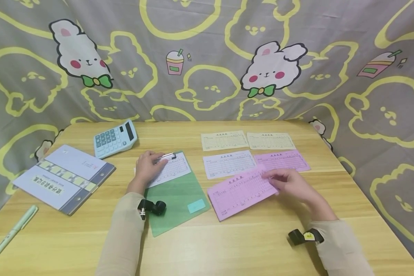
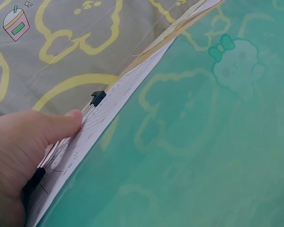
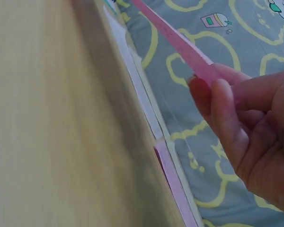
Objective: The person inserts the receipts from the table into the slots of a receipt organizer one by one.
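My left hand (image 1: 147, 168) grips the clip end of a green clipboard (image 1: 174, 203). In the left wrist view its thumb (image 2: 68, 126) lies on the metal clip, over a white printed slip (image 2: 97, 118) held on the board. My right hand (image 1: 294, 188) pinches a pink printed slip (image 1: 241, 191) by its right end, tilted above the table. The right wrist view shows this raised slip (image 3: 182, 45) nearly edge-on between thumb and fingers. Behind it lie a white slip (image 1: 227, 164) and another pink slip (image 1: 284, 160), partly covered by the held one.
Two pale yellow slips (image 1: 224, 140) lie side by side at the back. A light blue calculator (image 1: 114, 138) stands back left, near a grey-blue account book (image 1: 63, 178). At the front left lies a pale green pen (image 1: 12, 235). A patterned curtain (image 1: 207, 50) borders the wooden table (image 1: 248, 245).
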### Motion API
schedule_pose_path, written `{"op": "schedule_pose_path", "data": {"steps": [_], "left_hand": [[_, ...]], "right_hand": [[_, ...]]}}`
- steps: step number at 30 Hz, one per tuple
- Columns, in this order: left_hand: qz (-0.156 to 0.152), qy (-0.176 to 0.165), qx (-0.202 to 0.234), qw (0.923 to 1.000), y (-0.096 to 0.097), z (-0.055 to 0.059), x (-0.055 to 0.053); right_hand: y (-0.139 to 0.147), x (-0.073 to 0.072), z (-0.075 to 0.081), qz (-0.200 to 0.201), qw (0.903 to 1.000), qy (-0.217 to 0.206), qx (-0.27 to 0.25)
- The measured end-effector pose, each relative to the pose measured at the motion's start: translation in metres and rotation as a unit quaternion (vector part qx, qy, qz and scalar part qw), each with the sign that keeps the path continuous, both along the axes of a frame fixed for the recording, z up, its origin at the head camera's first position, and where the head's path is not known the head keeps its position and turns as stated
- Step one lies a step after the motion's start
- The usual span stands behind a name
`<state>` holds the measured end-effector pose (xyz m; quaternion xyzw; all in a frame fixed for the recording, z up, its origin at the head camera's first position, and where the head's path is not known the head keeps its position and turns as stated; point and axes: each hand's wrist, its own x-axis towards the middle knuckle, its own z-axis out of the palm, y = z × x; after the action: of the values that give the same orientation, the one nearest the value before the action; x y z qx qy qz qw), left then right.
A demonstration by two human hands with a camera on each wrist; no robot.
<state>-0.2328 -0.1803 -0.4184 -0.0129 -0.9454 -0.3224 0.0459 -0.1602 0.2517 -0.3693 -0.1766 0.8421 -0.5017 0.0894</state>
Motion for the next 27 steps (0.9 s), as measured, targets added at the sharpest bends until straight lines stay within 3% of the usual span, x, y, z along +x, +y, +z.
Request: {"op": "schedule_pose_path", "data": {"steps": [4,15,27], "left_hand": [[-0.002,-0.002,0.008,1.0000,-0.001,0.001,0.000],[-0.007,0.001,0.005,1.0000,-0.003,-0.001,-0.003],[-0.045,0.002,-0.113,0.9925,0.000,0.012,-0.005]], "right_hand": [[-0.015,-0.012,0.000,-0.014,0.9993,-0.025,-0.024],[-0.085,-0.046,-0.005,-0.008,0.9976,-0.026,-0.064],[-0.157,-0.061,-0.014,-0.039,0.9942,-0.079,-0.062]]}}
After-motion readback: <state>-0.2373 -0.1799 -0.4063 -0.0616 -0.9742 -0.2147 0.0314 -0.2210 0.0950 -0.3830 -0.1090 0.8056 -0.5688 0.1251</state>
